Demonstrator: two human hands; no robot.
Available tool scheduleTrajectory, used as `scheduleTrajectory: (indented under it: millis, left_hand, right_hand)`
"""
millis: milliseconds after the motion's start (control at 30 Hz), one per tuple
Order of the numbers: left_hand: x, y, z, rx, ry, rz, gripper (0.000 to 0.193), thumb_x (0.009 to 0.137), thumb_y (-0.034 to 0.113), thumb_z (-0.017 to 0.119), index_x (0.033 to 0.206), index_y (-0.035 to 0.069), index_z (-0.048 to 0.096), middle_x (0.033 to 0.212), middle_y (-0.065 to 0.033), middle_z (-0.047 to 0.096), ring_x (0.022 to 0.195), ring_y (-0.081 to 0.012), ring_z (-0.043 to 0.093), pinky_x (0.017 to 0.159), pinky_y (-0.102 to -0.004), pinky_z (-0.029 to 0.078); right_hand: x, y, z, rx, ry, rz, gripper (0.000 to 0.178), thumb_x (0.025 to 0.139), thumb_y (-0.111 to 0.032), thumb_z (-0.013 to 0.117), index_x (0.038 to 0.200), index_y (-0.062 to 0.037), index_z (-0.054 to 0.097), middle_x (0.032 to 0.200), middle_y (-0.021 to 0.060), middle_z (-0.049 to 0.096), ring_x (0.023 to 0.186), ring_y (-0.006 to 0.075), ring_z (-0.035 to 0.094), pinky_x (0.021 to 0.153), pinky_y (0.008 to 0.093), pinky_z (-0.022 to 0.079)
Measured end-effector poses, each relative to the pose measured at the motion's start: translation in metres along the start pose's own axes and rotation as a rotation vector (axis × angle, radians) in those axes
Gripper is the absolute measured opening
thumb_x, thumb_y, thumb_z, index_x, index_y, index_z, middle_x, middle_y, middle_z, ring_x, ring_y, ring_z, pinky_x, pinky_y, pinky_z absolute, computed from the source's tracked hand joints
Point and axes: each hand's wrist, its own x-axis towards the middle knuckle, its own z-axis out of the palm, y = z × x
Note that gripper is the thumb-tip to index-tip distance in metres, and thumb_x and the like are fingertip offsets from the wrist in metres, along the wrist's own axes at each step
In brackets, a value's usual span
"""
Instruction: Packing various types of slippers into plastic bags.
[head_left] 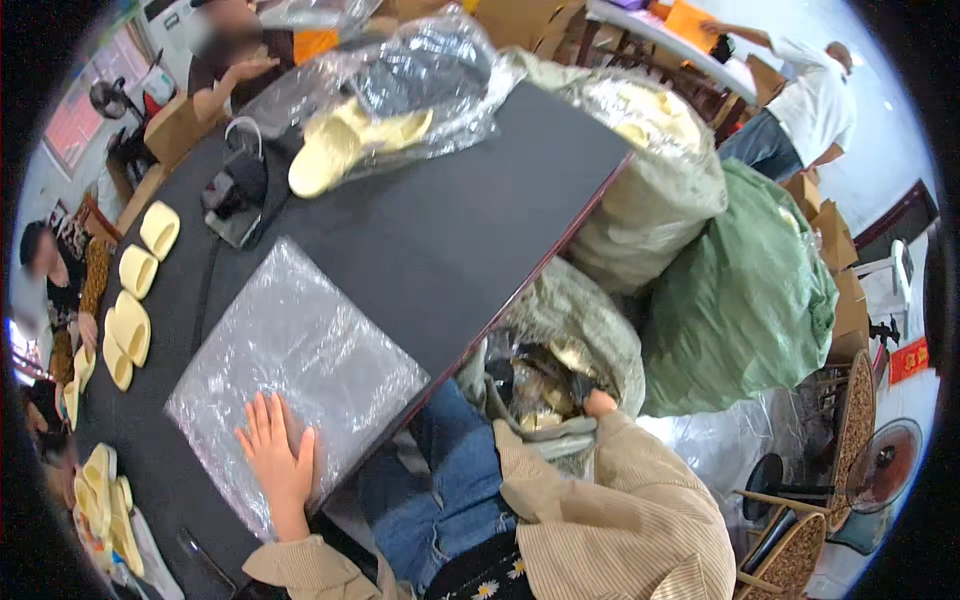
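Left hand point(280, 465): fingers slightly spread, palm down on clear plastic point(290, 340).
Right hand point(599, 403): at right rim of open sack point(618, 345); finger state cannot be told.
Plastic position: near edge of black table point(500, 190).
Sack position: right of table, wrapped items point(545, 385) inside.
Table's left side: yellow slippers point(138, 272).

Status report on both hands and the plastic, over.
Left hand flat on plastic. Right hand at sack's mouth, grip unclear. Slippers left of plastic, not touching.
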Motion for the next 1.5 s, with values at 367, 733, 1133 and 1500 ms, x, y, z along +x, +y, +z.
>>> scheduleTrajectory:
  millis: [367,733,1133,1500]
  left_hand:
    - [-0.001,0.005,-0.006,-0.065,0.031,0.012,0.072,0.089,0.046,0.054,0.146,0.005,0.038,0.155,-0.0189,0.029,0.145,-0.0376,0.021,0.116,-0.0598,0.003]
    - [-0.009,0.0,-0.006,-0.099,0.068,0.029,0.068,0.09,0.047,0.053,0.143,0.004,0.044,0.153,-0.0184,0.033,0.144,-0.0369,0.022,0.116,-0.0603,0.004]
    - [0.001,0.0,0.003,-0.083,0.129,0.066,0.067,0.092,0.048,0.051,0.144,0.007,0.042,0.153,-0.0176,0.033,0.144,-0.0366,0.024,0.115,-0.0612,0.007]
    - [-0.007,-0.007,0.009,-0.088,0.2,0.039,0.066,0.091,0.052,0.052,0.141,0.01,0.046,0.15,-0.0168,0.039,0.142,-0.0364,0.029,0.114,-0.0628,0.008]
  right_hand:
    - [-0.04,-0.024,-0.059,0.252,0.126,-0.128,0.036,0.086,-0.033,0.047,0.091,-0.0028,0.066,0.091,0.0229,0.068,0.09,0.042,0.065,0.081,0.0503,0.05]
    - [-0.123,-0.045,-0.27,1.554,0.058,-0.511,0.009,0.074,-0.011,0.05,0.08,-0.0077,0.056,0.064,0.0002,0.05,0.053,0.0144,0.052,0.048,0.0295,0.043]
    - [-0.251,-0.161,-0.481,1.797,-0.302,-1.524,0.026,0.088,-0.023,0.056,0.106,-0.0054,0.052,0.062,-0.0034,0.048,0.045,0.0111,0.042,0.047,0.0285,0.04]
    - [-0.274,-0.315,-0.599,1.543,-0.822,-1.867,0.023,0.091,-0.022,0.057,0.105,-0.0023,0.059,0.101,0.0047,0.063,0.084,0.0174,0.06,0.083,0.0327,0.048]
